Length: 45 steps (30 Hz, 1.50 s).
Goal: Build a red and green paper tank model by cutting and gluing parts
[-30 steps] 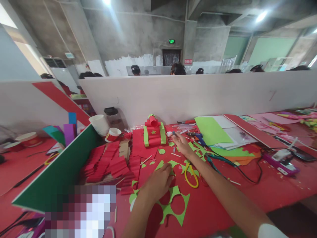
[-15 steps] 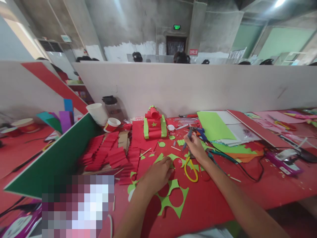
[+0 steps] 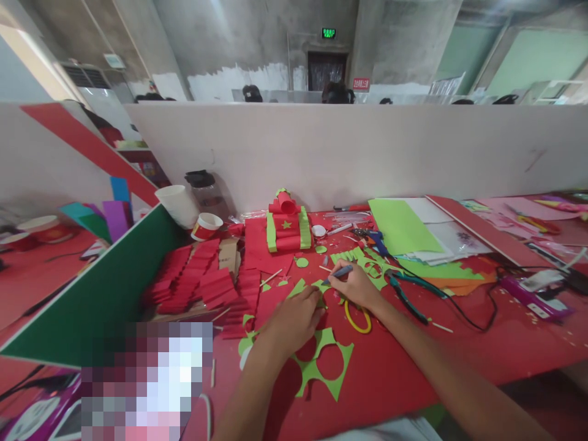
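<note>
My right hand is closed round a dark pen, its tip pointing left onto green paper beside my other hand. My left hand lies palm down with its fingers bent over that paper; whether they pinch it is hidden. Yellow-handled scissors lie just below my right hand. Nearer me is a green sheet with round holes. Behind the hands stands a red and green paper model with a star on its front.
Folded red strips and a green board are on the left, with a paper cup behind. Teal-handled pliers, green sheets and a purple device lie right. A white partition crosses behind.
My right hand has moved down and left, bringing the pen from near upright to a slant over the green paper by my left hand. The view has shifted slightly.
</note>
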### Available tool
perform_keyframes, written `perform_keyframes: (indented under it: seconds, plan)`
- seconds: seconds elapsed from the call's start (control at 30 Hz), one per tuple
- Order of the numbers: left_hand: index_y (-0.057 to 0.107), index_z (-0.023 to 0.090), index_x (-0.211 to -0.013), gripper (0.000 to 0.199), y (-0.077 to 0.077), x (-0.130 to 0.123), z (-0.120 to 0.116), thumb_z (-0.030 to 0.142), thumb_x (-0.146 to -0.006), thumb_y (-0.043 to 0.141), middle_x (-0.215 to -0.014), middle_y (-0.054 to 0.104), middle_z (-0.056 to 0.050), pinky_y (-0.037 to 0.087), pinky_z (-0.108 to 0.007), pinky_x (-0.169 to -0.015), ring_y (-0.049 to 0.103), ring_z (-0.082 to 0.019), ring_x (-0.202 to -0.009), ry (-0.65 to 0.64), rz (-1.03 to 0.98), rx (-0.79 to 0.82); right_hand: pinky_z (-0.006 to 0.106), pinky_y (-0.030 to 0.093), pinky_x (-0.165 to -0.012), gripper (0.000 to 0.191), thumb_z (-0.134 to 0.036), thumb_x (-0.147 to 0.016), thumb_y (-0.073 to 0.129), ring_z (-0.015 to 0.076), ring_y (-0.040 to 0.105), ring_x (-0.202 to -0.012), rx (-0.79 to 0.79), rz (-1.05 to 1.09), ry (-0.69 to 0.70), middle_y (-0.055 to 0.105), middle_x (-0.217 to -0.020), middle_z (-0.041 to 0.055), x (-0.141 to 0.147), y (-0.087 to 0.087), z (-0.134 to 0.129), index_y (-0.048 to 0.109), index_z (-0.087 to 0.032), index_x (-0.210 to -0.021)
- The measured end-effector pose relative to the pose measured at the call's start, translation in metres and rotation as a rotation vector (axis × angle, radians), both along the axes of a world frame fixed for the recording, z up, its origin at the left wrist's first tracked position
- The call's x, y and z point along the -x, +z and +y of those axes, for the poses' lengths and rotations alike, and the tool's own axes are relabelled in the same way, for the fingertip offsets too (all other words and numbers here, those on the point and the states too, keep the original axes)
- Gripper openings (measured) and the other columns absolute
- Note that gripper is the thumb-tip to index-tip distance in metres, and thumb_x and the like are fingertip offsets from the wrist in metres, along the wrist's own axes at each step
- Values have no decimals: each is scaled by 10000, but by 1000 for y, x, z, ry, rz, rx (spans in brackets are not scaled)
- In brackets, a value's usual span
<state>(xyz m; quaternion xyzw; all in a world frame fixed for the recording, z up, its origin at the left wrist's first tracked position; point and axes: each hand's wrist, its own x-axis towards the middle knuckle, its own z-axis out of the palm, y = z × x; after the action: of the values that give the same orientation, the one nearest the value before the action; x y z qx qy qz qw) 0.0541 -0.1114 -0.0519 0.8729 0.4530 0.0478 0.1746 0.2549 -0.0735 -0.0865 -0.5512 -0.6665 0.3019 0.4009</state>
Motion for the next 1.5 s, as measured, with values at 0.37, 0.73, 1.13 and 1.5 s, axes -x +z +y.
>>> perform_keyframes:
  seconds: [0.37,0.73,1.13,1.5]
  plan:
    - [546,280,-1180,290,-4,0,2,310,-966,352,-1262,570,-57,464,-323,-746,623,-215,-984,-13,-9,0,254,404,-577,68,-266,-769,603,148,547,-594,-31,-87,6,579,-630,-30,-2,-3,3,580,-209,-740]
    - [549,262,-1167,296,-3,0,1,318,-978,327,-1230,580,-69,459,-321,-725,634,-207,-926,-8,2,-10,235,398,-547,55,-217,-767,578,127,536,-537,-6,-56,37,552,-568,-51,-1,0,1,544,-208,-725]
    - [522,268,-1174,283,1,-1,3,355,-981,335,-1281,561,-66,464,-320,-701,640,-218,-942,-31,53,-6,241,388,-553,52,-214,-778,567,126,525,-548,-12,-63,54,540,-587,-49,-2,0,1,543,-204,-733]
    - [442,216,-1152,254,3,0,5,189,-939,307,-1050,646,-92,404,-311,-628,637,-236,-853,7,120,-25,244,376,-559,66,-204,-766,564,127,514,-563,-18,-58,83,532,-596,-48,-3,-2,1,526,-204,-712]
